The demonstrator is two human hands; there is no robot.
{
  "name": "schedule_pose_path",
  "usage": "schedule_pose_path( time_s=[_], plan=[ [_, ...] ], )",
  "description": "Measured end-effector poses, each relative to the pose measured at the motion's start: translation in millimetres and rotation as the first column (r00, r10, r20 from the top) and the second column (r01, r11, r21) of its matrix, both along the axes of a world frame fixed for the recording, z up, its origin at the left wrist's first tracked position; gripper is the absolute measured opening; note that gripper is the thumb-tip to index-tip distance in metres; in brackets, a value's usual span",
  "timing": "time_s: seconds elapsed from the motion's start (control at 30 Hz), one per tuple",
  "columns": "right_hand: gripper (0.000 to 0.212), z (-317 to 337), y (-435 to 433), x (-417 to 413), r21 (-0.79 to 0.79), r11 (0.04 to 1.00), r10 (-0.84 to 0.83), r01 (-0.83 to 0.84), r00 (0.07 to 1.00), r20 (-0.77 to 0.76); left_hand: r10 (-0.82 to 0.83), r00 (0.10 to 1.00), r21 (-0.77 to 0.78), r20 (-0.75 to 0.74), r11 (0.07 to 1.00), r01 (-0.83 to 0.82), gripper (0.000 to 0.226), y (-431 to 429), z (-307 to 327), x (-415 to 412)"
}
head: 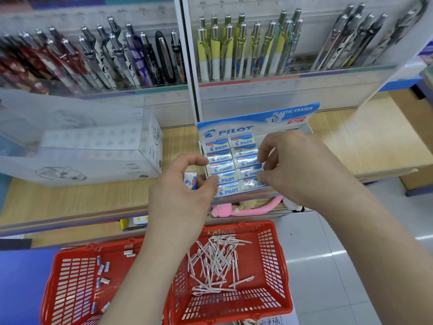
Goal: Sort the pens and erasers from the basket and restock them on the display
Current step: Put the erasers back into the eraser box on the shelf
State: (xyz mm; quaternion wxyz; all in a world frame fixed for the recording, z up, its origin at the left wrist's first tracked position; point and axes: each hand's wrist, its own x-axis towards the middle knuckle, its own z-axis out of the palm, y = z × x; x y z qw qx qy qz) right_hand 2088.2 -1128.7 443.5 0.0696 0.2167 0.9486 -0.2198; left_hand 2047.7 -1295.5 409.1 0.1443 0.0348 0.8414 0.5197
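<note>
Head view: the left hand (185,188) hovers just left of the PILOT display box (225,131). Its fingers are curled, and 1 wrapped eraser (190,181) sits inside the curl, apparently pinched between thumb and fingers. The right hand (295,165) is at the box's right side with fingers bent and the thumb tip on the lowest eraser of the right column. I cannot tell whether it grips that eraser or only nudges it. The boxed erasers (221,168) lie flat in 2 columns, packed edge to edge.

Below, 2 red baskets sit side by side. The left basket (70,289) holds scattered loose erasers (103,270), and the right basket (271,254) holds a tangled heap of pale pens (215,261).

The erasers are probably light and slightly yielding, and their film wrap looks slick (the glare on it suggests so). A pinch across the narrow sides should hold better than pressing the flat faces. The pens look thin and stiff, so each is best lifted by mid-barrel to free it from the heap.
</note>
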Motion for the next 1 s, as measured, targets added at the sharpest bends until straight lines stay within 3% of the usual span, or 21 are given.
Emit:
schedule_pose_path(
  time_s=[0.13,0.2,0.27,0.33,0.37,0.43,0.53,0.67,0.73,0.83,1.0],
  plan=[
    [0.016,0.9,-4.1,3.9,0.023,1.0,0.006,-0.005,0.999,-0.033,-0.017,0.997,-0.012,-0.081,1.0,0.016,0.004,-3.0,6.5,1.1],
    [0.013,6.8,-7.1,11.6,0.031,1.0,0.002,0.004,0.985,-0.175,0.042,0.999,0.082,-0.026,0.996,-0.04,0.011,-5.3,17.1,3.3],
    [0.01,17.1,-17.3,21.3,-0.241,0.97,-0.078,-0.013,0.928,-0.365,0.097,0.981,0.283,0.17,0.949,-0.143,0.019,-6.9,32.0,5.0],
    [0.016,26.4,-36.5,31.7,-0.578,0.807,-0.154,-0.122,0.902,-0.404,0.076,0.948,0.426,0.309,0.88,-0.209,0.024,-5.6,44.9,7.7],
    [0.025,26.6,-45.8,36.1,-0.603,0.776,-0.111,-0.187,0.9,-0.422,0.051,0.938,0.46,0.343,0.862,-0.215,0.024,-3.8,49.5,9.3],
    [0.038,21.3,-59.2,40.9,-0.458,0.849,0.014,-0.263,0.879,-0.477,-0.005,0.914,0.511,0.406,0.831,-0.222,0.023,1.0,54.5,11.4],
    [0.031,15.4,-64.1,42.2,-0.253,0.942,0.056,-0.22,0.847,-0.529,-0.06,0.871,0.555,0.487,0.792,-0.255,0.023,4.3,55.7,12.9],
    [0.024,16.8,-67.2,44.9,-0.241,0.954,0.016,-0.178,0.834,-0.552,-0.133,0.863,0.609,0.487,0.761,-0.226,0.024,-0.7,54.6,13.4],
    [0.021,20.1,-70.1,47.3,-0.443,0.886,-0.131,-0.134,0.846,-0.517,-0.173,0.883,0.61,0.435,0.779,-0.148,0.027,-4.8,53.4,13.4],
    [0.011,26.0,-73.8,49.8,-0.721,0.689,-0.32,-0.073,0.862,-0.394,-0.212,0.897,0.574,0.389,0.817,-0.056,0.028,-18.4,52.8,9.9],
    [0.023,30.8,-76.5,49.5,-0.883,0.467,-0.547,0.041,0.798,-0.252,-0.322,0.908,0.515,0.269,0.844,0.147,0.018,-32.1,64.1,6.9]
  ],
)
